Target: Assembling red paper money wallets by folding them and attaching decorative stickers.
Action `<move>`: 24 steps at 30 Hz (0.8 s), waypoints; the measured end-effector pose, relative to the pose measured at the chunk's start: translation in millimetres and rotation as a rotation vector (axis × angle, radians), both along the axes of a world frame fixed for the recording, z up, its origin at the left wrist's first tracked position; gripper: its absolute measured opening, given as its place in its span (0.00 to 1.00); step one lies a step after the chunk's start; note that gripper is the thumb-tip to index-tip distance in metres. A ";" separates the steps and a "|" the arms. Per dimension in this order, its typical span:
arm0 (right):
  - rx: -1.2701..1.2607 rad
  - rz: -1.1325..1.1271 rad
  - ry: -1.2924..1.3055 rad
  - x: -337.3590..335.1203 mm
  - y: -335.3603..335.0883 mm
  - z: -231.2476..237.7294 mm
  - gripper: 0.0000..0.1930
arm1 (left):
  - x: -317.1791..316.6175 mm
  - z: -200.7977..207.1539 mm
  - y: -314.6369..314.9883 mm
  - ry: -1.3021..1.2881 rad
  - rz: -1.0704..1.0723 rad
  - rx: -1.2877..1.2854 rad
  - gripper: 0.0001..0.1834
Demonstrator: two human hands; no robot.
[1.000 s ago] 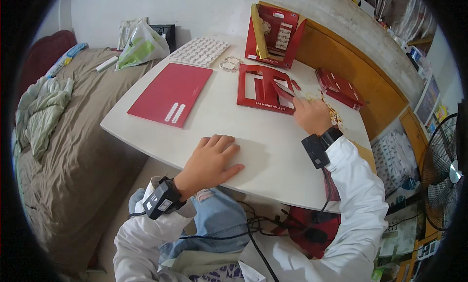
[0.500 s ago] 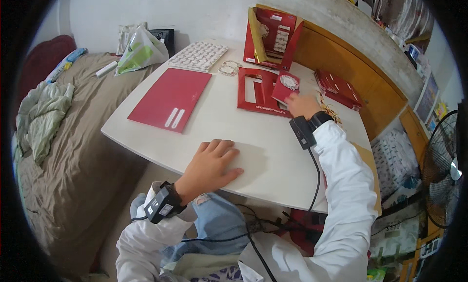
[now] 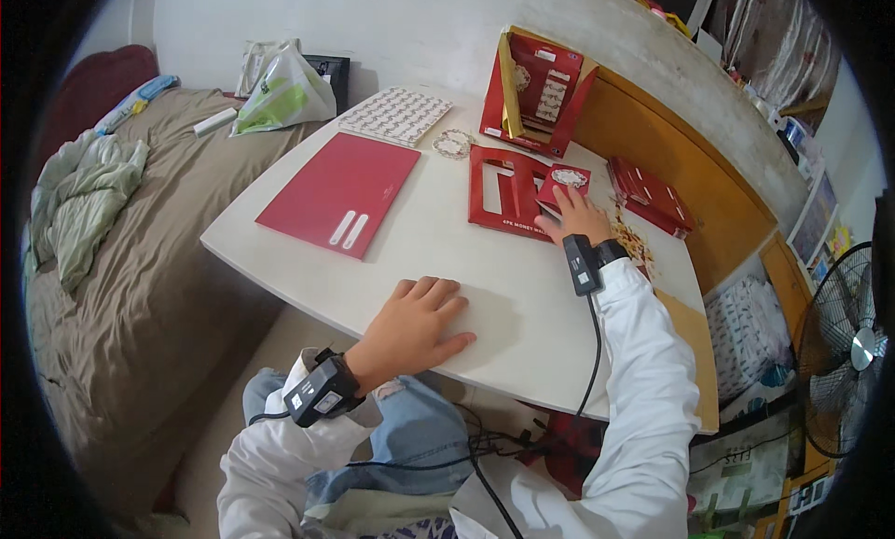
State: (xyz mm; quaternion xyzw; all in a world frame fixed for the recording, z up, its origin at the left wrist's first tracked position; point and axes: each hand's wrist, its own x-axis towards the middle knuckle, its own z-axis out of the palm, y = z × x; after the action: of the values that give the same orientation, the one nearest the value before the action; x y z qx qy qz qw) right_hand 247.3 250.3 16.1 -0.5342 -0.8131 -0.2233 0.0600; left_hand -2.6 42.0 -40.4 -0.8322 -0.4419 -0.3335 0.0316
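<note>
My left hand (image 3: pixel 413 323) lies flat, palm down, on the white table (image 3: pixel 438 241) near its front edge, fingers apart and holding nothing. My right hand (image 3: pixel 575 217) reaches forward and its fingers rest on a small red packet with a pale round emblem (image 3: pixel 562 183), which lies on a red die-cut card sheet (image 3: pixel 505 191). Whether the fingers grip the packet or only press on it is not clear. A stack of red packets (image 3: pixel 650 195) and a scatter of small gold bits (image 3: pixel 632 241) lie just right of that hand.
A large red folder (image 3: pixel 340 192) lies on the table's left, a patterned white sheet (image 3: pixel 395 116) and a beaded ring (image 3: pixel 453 145) beyond it. An open red box (image 3: pixel 535 93) stands at the back. A bed (image 3: pixel 121 259) lies left, a fan (image 3: pixel 844 348) right.
My right hand has moved from the gold bits leftward and forward onto the small red packet on the die-cut sheet. My left hand has stayed flat on the table.
</note>
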 end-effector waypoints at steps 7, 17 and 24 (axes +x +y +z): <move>-0.198 0.000 0.073 12.9 23.0 -3.1 0.22 | -0.7 3.4 -2.0 0.021 0.001 -0.059 0.20; 0.171 0.052 -0.097 22.4 31.1 3.4 0.08 | -0.2 4.0 0.2 0.019 -0.010 -0.055 0.21; 0.372 0.128 0.018 27.0 20.7 30.9 0.07 | 0.0 4.2 0.8 0.027 -0.006 -0.073 0.21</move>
State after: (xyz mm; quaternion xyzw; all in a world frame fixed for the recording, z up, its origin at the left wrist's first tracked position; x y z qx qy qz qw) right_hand 274.3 271.1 47.0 -0.4631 -0.7896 -0.3606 0.1788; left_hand -2.6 42.8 -36.2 -0.8385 -0.4509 -0.3059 0.0061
